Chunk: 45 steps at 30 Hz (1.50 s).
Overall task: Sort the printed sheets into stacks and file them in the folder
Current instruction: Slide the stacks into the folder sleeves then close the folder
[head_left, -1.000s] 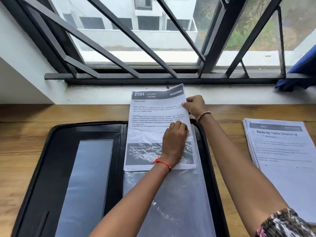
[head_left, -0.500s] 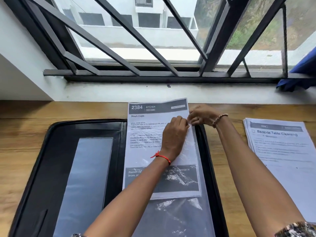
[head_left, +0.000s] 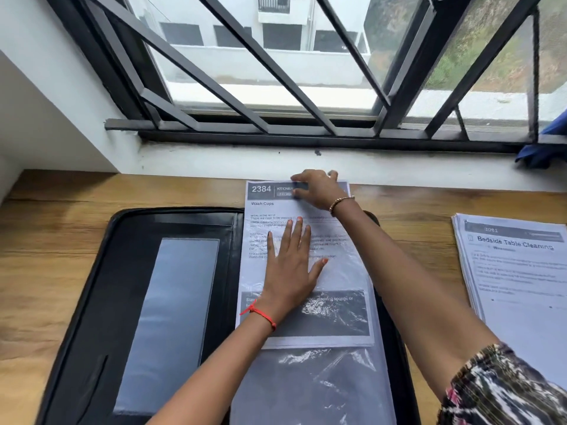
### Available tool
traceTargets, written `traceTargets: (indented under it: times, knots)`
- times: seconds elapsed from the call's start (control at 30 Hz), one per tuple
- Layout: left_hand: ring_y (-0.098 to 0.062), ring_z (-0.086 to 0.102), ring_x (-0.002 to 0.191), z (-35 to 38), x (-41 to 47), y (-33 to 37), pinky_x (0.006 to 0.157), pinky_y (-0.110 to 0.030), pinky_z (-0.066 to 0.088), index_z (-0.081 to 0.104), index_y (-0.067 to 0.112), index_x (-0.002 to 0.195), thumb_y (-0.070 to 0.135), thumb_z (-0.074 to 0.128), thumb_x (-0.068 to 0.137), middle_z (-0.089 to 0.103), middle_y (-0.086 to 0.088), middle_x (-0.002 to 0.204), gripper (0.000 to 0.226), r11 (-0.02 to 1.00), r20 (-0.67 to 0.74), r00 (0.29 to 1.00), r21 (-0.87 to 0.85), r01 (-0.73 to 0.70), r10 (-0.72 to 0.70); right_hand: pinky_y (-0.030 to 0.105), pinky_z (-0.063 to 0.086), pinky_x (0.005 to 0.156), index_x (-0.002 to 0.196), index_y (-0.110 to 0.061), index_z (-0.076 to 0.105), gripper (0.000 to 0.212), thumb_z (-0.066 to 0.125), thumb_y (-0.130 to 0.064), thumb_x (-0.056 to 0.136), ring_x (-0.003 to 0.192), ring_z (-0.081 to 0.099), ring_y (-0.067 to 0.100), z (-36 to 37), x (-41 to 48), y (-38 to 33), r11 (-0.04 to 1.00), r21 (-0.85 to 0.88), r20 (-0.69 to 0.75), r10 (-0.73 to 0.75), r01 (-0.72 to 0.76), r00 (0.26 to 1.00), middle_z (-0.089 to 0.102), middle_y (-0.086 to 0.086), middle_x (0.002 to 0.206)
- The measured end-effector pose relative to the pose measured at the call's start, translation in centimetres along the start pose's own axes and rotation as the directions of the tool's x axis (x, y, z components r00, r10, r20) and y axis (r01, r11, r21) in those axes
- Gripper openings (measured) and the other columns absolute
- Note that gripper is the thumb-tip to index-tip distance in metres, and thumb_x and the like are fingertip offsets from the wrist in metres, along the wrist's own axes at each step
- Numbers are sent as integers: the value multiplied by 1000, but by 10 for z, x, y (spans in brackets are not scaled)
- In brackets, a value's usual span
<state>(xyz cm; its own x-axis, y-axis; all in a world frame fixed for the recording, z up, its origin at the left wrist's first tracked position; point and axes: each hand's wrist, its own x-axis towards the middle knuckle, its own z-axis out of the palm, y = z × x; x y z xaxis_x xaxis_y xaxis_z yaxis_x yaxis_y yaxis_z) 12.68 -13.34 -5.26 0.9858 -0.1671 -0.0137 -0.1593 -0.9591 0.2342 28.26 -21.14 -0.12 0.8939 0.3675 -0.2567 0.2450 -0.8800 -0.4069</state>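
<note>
Left hand (head_left: 290, 271) lies flat, fingers spread, pressing the sheet (head_left: 267, 204) headed 2384 Wash Cups. The sheet is partly under the clear plastic sleeve (head_left: 322, 388) on the right half of the open black folder (head_left: 101, 302). Its top sticks out onto the table (head_left: 46, 240). Right hand (head_left: 319, 188) sits on that top edge, blurred; I cannot tell if it pinches or presses. My right forearm covers the folder's right rim. A stack of sheets (head_left: 515, 271) lies well apart on the right, with a blue cloth (head_left: 549, 148) on the sill.

Glossy crinkled plastic sleeve (head_left: 322, 394), matt paper sheet (head_left: 306, 210) — grained wood table (head_left: 61, 240)
</note>
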Motion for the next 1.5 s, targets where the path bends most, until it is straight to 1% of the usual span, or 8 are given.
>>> traceTargets:
  times: [0.07,0.13,0.53,0.8,1.0,1.2,1.33,1.5]
  knots:
    - [-20,-10,143,0,-4,-6,109,-54,-13,7,14,149,69,-23,74,-4,-2,156,97,999,74,997,-35,3,0,42,18,106,125,-14,57,33,51,-23,94,122,46,22,3,2,-11,1000,-14,2,-4,4,1000,56,5,127]
    - [-16,-21,140,2,-6,-9,107,-51,-22,-4,19,148,70,-31,67,-18,4,152,99,998,83,996,-58,22,-18,41,19,106,116,-11,62,26,50,-19,94,117,49,24,5,3,-16,999,-34,-10,-5,4,1000,60,8,119]
    - [-15,-26,136,4,-7,-10,105,-51,-26,-16,23,141,70,-31,66,-26,4,148,90,998,45,999,-55,7,-4,39,31,99,94,-8,72,17,58,-9,86,106,56,27,11,-19,-25,996,-87,-49,-39,34,998,69,10,102]
    - [-28,22,135,16,-12,-12,108,-56,4,37,20,141,63,4,91,27,-1,147,73,999,-156,987,27,40,-36,36,36,94,97,-8,72,21,58,-4,83,106,57,26,4,-35,-32,989,-143,72,-29,39,997,69,10,105]
    - [-28,29,125,16,-15,-12,106,-55,8,33,25,137,63,15,89,27,-2,139,64,996,-238,969,27,81,-72,37,41,89,99,-11,73,24,59,-2,82,101,59,21,3,-39,-36,988,-145,223,-9,43,975,70,6,107]
    - [-27,33,122,12,-16,-9,105,-50,6,36,24,129,63,1,91,31,-2,135,65,993,-213,970,4,121,-117,35,36,82,101,-17,73,25,64,-6,80,86,51,11,-7,-39,-40,983,-176,297,-3,58,955,70,2,103]
    - [-26,30,127,8,-16,-8,107,-50,1,34,24,133,61,1,92,31,-3,138,65,992,-177,976,-5,126,-125,35,41,86,102,-15,72,20,63,-19,85,95,58,17,0,-48,-28,996,-95,267,22,3,964,70,2,104]
    - [-24,16,139,7,-25,-4,109,-54,-7,26,22,143,62,0,90,22,-7,151,71,991,-136,981,-7,136,-136,19,36,70,101,2,70,25,69,-14,82,89,60,21,-1,-79,3,948,265,-81,203,-175,976,69,16,103]
